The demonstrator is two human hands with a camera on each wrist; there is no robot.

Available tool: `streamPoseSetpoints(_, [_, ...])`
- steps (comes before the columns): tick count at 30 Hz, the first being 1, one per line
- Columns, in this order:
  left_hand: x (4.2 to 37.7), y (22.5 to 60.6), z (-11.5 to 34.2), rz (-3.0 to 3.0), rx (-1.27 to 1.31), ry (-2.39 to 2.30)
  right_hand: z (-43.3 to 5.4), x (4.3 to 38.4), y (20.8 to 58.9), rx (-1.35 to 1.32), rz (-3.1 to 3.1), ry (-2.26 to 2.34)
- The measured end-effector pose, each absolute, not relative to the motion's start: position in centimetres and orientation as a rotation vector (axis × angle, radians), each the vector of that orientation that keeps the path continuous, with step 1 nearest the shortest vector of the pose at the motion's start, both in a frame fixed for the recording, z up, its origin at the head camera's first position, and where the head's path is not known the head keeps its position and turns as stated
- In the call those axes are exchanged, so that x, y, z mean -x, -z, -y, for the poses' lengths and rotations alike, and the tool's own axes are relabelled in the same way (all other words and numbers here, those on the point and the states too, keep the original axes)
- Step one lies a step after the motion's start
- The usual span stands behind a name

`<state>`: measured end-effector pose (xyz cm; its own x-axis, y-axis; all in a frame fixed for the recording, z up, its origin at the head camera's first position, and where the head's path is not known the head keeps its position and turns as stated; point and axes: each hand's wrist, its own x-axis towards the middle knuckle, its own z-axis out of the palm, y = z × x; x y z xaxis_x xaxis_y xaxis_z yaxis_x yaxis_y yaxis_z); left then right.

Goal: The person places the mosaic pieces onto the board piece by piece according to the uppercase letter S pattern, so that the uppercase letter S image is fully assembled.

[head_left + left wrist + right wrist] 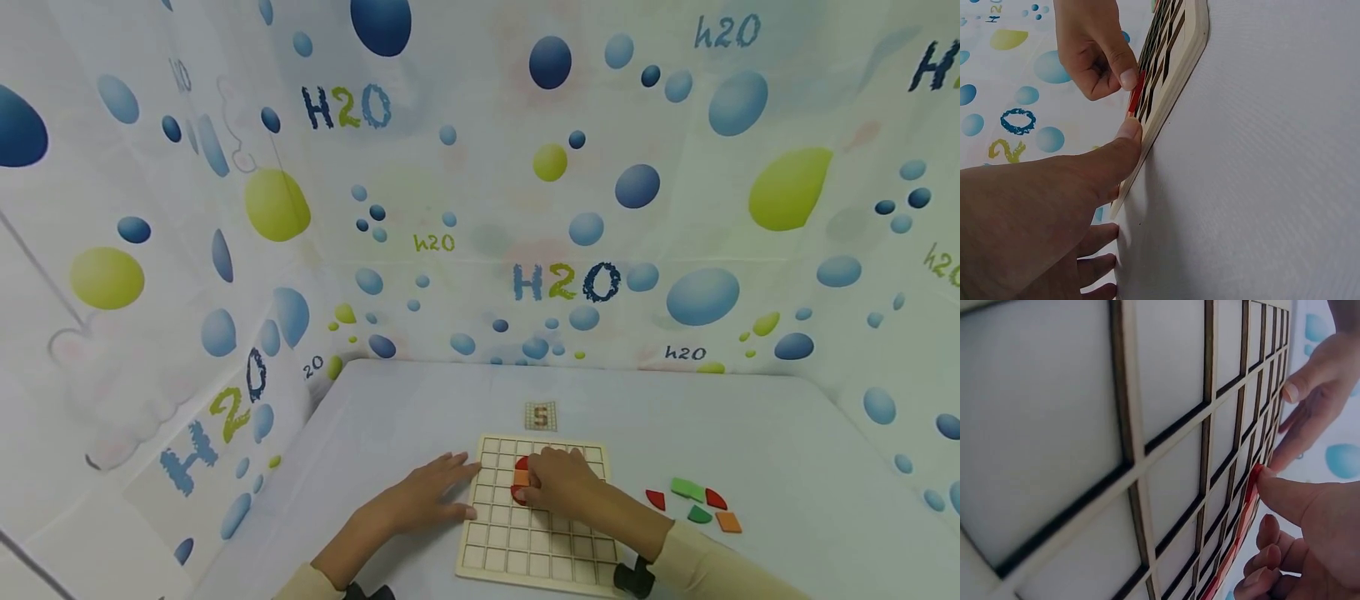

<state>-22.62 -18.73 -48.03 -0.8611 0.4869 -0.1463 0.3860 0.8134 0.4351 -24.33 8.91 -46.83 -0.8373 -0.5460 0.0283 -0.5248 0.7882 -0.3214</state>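
A wooden grid board (497, 560) lies on the white table. In one of its columns sit a red curved piece (522, 462), an orange square (521, 478) and a lower red curved piece (517, 495), partly covered by my right hand (562, 485). The right thumb (1291, 499) presses on a red piece while the other fingers bend loosely, apart from the thumb. My left hand (427, 496) lies along the board's left edge, its thumb (1127, 130) and fingertips against the rim and fingers extended.
Right of the board lie loose pieces: a red one (656, 499), another red one (716, 498), green ones (687, 489) and an orange square (728, 522). A small pattern card (541, 416) lies beyond the board. A printed curtain (480, 192) surrounds the table.
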Motion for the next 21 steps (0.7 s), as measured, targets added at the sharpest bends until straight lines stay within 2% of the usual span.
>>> streamPoseSetpoints(6, [22.6, 48.0, 18.7, -2.743, -0.673, -0.59, -9.0, 24.3, 47.1, 0.912, -2.906, 0.513])
streamPoseSetpoints(10, [22.7, 48.1, 18.9, -2.743, -0.691, -0.604, -8.9, 23.8, 47.2, 1.036, -2.947, 0.527])
streamPoseSetpoints(16, [22.7, 48.2, 18.9, -2.747, -0.7, -0.605, -9.1, 21.9, 47.2, 1.272, -3.025, 0.245])
streamPoseSetpoints(21, [22.7, 48.3, 18.9, -2.76, -0.698, -0.592, -9.3, 20.6, 47.1, 1.293, -2.941, 0.097])
